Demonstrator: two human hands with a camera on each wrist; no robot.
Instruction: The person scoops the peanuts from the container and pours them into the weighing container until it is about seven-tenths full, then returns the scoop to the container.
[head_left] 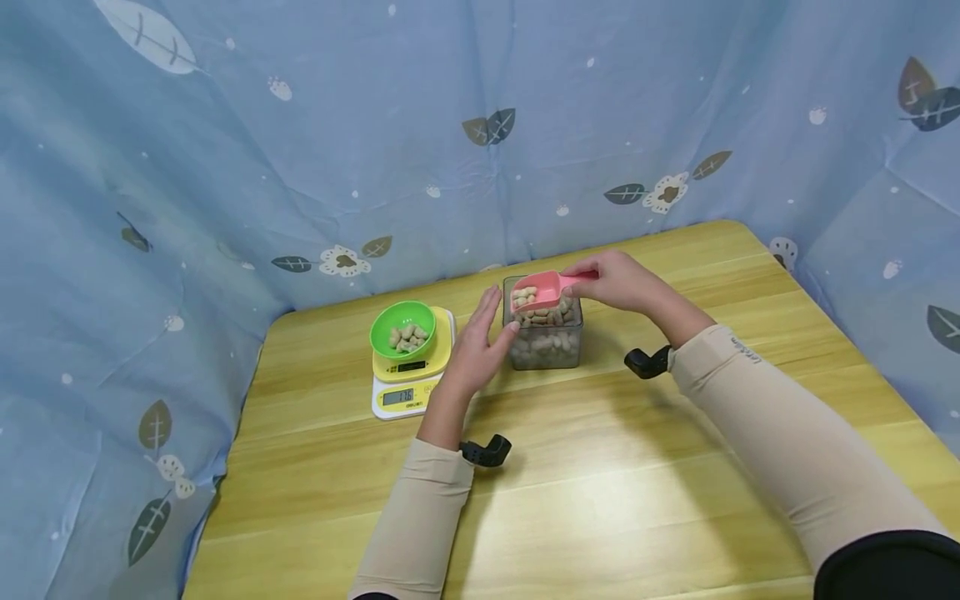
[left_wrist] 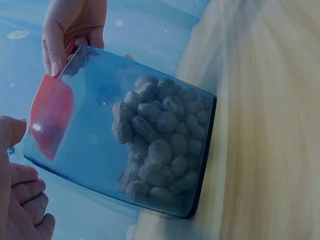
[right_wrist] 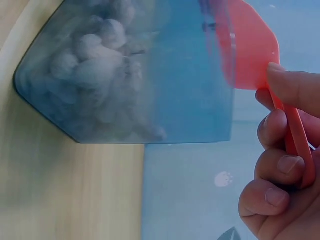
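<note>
My right hand (head_left: 617, 282) grips the handle of a pink scoop (head_left: 551, 287), thumb on top and fingers curled round it in the right wrist view. Several unshelled peanuts (head_left: 524, 296) lie in the scoop, which is held at the mouth of a clear grey square container (head_left: 545, 348). More peanuts (left_wrist: 160, 150) fill the container's lower part. Beside its left rim, my left hand (head_left: 474, 348) is held with fingers extended and thumb apart, grasping nothing. To that hand's left, a green bowl (head_left: 382, 327) with several peanuts (head_left: 408, 337) sits on a kitchen scale (head_left: 442, 342).
The scale's lit display (head_left: 398, 397) shows digits and faces me. All of this stands toward the back of a wooden table (head_left: 570, 500). A blue patterned curtain (head_left: 420, 150) hangs behind the table and along its sides.
</note>
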